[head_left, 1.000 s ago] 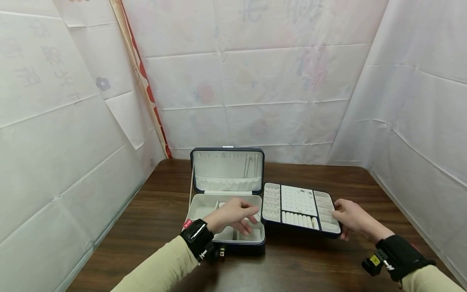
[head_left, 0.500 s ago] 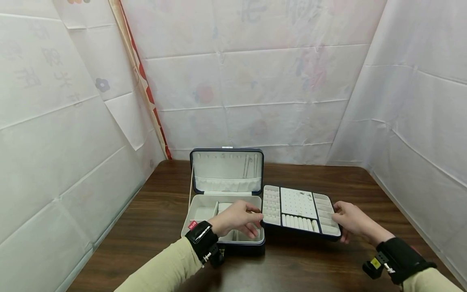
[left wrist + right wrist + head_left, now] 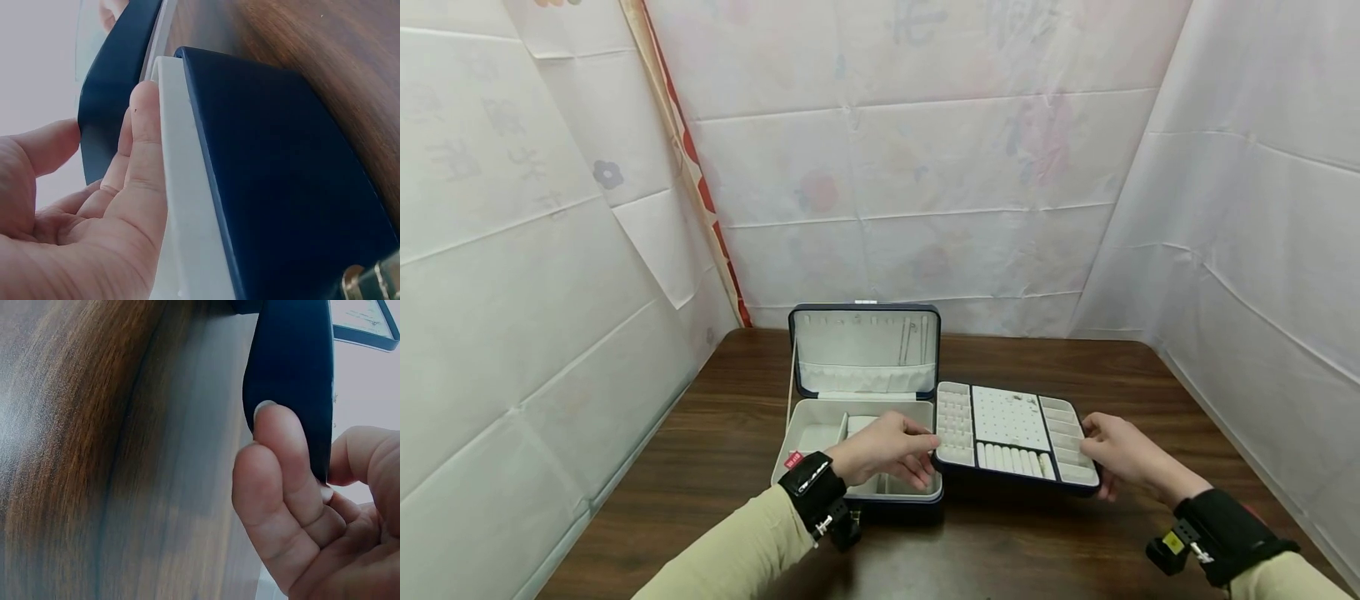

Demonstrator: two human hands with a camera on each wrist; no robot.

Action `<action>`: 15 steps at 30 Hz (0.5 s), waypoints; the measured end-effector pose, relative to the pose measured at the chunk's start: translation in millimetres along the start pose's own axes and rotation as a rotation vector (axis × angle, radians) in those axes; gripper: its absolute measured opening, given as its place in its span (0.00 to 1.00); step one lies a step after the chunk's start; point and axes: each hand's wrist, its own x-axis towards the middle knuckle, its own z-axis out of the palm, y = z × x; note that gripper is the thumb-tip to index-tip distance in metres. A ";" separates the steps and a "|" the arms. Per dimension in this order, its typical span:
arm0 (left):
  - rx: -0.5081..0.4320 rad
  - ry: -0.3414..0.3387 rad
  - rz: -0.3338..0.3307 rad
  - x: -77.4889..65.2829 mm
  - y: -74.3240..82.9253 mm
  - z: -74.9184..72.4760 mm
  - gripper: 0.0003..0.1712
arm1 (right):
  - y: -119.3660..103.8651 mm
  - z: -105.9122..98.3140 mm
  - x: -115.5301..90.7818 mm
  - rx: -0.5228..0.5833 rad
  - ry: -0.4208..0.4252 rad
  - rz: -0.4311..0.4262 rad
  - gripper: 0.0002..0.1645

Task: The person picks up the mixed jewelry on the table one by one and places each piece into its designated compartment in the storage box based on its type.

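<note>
A navy jewelry tray (image 3: 1011, 417) with white lining is held raised, its left end at the right side of the navy jewelry box (image 3: 906, 510). My left hand (image 3: 886, 450) reaches over the box and pinches the tray's left edge, thumb on the rim. In the left wrist view, its fingers pass between the tray's side (image 3: 115, 94) and the box's white inner wall. At the far end, my right hand (image 3: 1123, 454) grips the tray, thumb on top. The right wrist view shows fingertips beneath the navy underside (image 3: 290, 369). Pegboard, ring rolls and small compartments fill the tray.
The box's lid (image 3: 865, 342) stands raised at the back, with thin necklaces (image 3: 913, 337) hanging inside it. A white ribbon (image 3: 792, 379) joins lid and box at the left. The dark wooden table (image 3: 745, 417) is surrounded by white sheets (image 3: 925, 167).
My left hand has moved slightly right from over the box and taken hold of the tray's left edge. The tray has dipped a little and shifted slightly left. My right hand keeps its grip.
</note>
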 end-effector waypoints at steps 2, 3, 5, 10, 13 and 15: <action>0.004 -0.004 -0.005 1.6 1.1 -0.7 0.17 | 0.2 -0.4 -0.3 0.003 0.003 0.007 0.25; 0.006 -0.007 -0.010 2.4 1.4 -1.0 0.17 | 0.3 -0.7 -0.4 0.006 0.004 0.007 0.25; 0.018 -0.013 -0.019 4.0 2.4 -1.6 0.16 | 0.4 -1.2 -0.4 0.014 0.004 0.006 0.25; 0.051 -0.025 -0.028 8.6 4.0 -3.9 0.14 | 1.3 -1.6 -0.6 0.035 0.000 -0.006 0.23; 0.064 -0.025 -0.032 11.1 5.0 -5.4 0.14 | 2.2 -1.4 -0.4 0.051 -0.004 -0.010 0.22; 0.071 -0.025 -0.034 12.4 5.9 -6.5 0.14 | 2.7 -1.3 0.1 0.062 -0.003 -0.008 0.22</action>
